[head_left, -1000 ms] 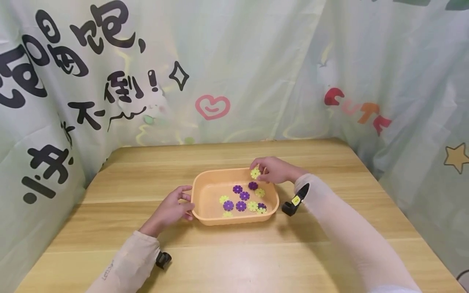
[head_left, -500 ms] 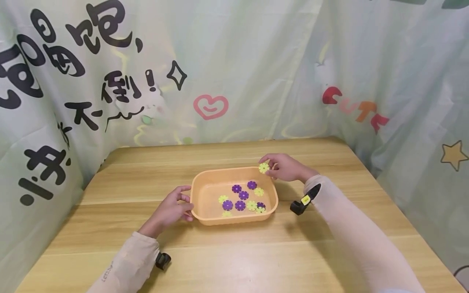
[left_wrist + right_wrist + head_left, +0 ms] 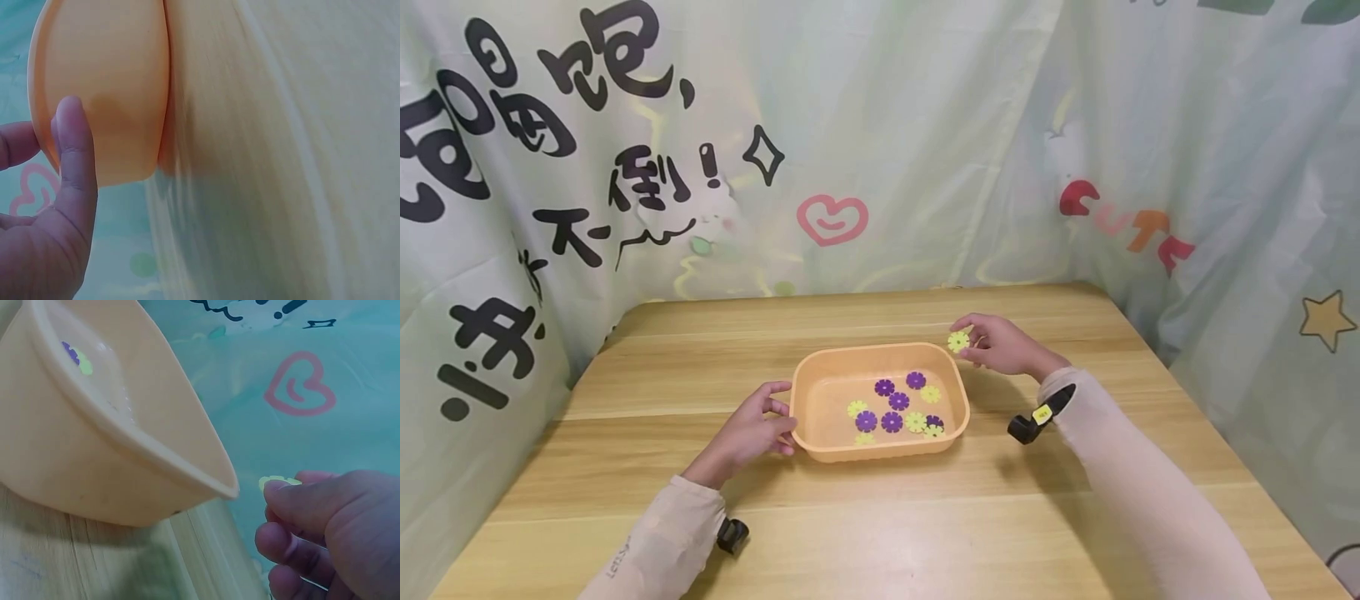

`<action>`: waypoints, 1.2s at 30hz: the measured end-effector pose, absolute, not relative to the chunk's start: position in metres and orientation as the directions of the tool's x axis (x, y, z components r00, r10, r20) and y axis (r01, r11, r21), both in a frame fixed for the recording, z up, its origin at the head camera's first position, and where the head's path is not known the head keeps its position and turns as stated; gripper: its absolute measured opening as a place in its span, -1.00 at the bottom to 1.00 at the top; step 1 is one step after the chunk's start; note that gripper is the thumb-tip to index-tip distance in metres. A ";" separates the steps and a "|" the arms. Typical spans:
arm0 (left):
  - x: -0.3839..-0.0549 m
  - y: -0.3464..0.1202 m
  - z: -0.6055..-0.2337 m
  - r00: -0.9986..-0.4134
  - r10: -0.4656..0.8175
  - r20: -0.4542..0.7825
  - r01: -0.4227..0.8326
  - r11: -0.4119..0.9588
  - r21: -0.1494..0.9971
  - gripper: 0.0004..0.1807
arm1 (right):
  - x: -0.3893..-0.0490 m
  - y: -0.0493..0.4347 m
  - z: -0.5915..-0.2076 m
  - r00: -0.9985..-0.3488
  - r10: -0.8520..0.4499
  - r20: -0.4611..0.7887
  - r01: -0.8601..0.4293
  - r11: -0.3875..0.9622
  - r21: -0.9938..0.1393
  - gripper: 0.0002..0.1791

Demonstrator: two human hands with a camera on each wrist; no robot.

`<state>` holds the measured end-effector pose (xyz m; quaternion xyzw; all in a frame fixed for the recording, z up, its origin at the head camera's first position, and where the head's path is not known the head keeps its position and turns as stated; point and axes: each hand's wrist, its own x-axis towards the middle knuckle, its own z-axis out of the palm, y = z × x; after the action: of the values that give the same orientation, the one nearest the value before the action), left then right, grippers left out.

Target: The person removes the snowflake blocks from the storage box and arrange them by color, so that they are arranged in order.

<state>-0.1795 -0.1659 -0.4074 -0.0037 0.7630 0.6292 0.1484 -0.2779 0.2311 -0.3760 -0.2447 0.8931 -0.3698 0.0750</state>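
Note:
An orange plastic basin [image 3: 842, 454] sits on the table, several yellow and purple notched, flower-shaped building discs inside, one of them a purple disc [image 3: 866, 421]. At its left end my left hand [image 3: 756, 429] holds the rim. The left wrist view shows one straight finger [image 3: 75, 144] along the basin's outer wall and another fingertip right at the rim. Just beyond the basin's back right corner, my right hand [image 3: 1003, 344] pinches a yellow disc [image 3: 958, 342] between thumb and fingers. In the right wrist view most of this disc [image 3: 269, 482] is hidden by the thumb.
The wooden table [image 3: 880, 533] extends around the basin to its back edge. A printed cloth curtain [image 3: 910, 150] hangs behind it and on both sides. Each wrist carries a black camera strap, such as the right strap [image 3: 1037, 415].
My right hand has moved rightward with the yellow disc, from over the basin to outside its back right corner. My left hand stays at the left rim.

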 end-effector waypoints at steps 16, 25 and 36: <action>-0.180 -0.165 -0.404 -0.962 0.150 -0.227 -0.190 0.228 0.955 -0.37 | -0.272 0.264 -0.399 -0.902 -0.426 0.064 -0.310 0.540 -0.783 -0.54; -0.180 -0.164 -0.406 -0.962 0.155 -0.225 -0.189 0.217 0.958 -0.37 | -0.264 0.272 -0.405 -0.933 -0.360 0.000 -0.205 0.531 -0.822 -0.53; -0.180 -0.165 -0.407 -0.963 0.151 -0.222 -0.187 0.217 0.958 -0.38 | -0.278 0.273 -0.431 -0.937 -0.350 -0.013 -0.210 0.591 -0.779 -0.56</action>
<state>-0.1803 -0.1647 -0.4068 -0.0119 0.7681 0.6258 0.1351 -0.2780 0.2734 -0.4311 -0.1577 0.8881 -0.4238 0.0823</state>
